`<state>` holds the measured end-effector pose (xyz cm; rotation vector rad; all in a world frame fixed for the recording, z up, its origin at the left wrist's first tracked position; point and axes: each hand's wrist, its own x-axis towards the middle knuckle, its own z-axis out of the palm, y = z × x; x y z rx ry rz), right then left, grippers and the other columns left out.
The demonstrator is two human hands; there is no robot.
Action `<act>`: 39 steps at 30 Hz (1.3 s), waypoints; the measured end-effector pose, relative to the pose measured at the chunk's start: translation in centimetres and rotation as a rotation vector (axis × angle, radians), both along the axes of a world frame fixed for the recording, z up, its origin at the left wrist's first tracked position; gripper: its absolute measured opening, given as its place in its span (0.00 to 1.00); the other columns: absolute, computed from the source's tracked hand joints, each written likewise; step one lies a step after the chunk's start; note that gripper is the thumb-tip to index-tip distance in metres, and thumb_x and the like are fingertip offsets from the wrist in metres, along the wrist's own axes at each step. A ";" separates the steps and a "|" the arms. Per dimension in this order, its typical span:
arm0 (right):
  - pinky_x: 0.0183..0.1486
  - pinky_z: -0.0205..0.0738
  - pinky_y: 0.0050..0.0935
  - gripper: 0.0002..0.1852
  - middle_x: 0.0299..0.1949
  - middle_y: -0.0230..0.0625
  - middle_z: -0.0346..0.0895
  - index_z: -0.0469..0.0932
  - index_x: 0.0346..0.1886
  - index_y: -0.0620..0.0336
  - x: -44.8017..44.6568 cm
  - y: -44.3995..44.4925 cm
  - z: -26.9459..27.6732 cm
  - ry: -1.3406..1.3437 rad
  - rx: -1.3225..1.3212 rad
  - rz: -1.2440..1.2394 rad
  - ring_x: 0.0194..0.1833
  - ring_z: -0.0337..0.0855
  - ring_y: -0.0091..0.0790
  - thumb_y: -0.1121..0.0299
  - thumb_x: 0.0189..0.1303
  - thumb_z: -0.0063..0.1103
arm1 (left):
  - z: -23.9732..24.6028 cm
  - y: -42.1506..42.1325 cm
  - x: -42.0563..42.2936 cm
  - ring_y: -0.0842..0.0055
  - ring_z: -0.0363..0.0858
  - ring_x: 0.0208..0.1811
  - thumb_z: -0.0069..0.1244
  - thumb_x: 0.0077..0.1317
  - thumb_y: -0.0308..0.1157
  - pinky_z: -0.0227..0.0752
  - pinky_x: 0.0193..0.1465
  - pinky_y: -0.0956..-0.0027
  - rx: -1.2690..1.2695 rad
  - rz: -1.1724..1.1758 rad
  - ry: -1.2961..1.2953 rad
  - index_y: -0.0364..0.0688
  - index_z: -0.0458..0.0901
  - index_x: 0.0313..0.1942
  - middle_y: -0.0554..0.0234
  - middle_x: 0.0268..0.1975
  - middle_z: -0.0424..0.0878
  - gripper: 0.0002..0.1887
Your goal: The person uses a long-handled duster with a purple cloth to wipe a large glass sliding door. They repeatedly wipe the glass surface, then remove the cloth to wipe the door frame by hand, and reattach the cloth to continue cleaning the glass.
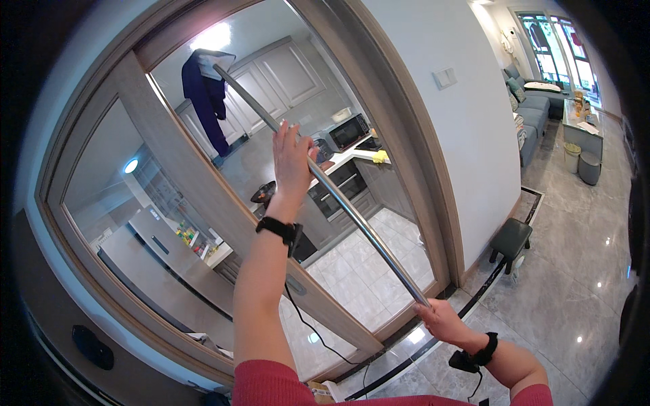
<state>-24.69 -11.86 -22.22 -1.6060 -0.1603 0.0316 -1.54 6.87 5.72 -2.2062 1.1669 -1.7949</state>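
A long metal pole [363, 226] slants across the picture in front of a glazed sliding door. My left hand [293, 155] is raised and wrapped around its upper half. Lower right, my right hand [442, 320] grips the pole's bottom end. A dark blue and white cloth [205, 96], draped over the pole's top end, hangs down high up against the glass. What the cloth is exactly, I cannot tell. Both wrists wear black straps with small devices.
The wooden door frame [442, 203] borders a kitchen with a refrigerator [167, 254] and microwave [347, 133]. A small dark stool [511, 237] stands by the wall. Further off are a grey sofa [535, 122], a coffee table [584, 133] and bins. Thin black cables hang near both arms.
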 end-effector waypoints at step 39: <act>0.24 0.63 0.37 0.23 0.15 0.43 0.69 0.71 0.24 0.69 -6.1 -3.2 -10.0 0.041 -0.195 -0.180 0.20 0.71 0.34 0.54 0.64 0.51 | -10.9 -5.7 -2.2 0.55 0.54 0.67 0.50 0.55 0.25 0.53 0.67 0.50 -0.008 0.019 0.211 0.41 0.78 0.39 0.49 0.55 0.67 0.10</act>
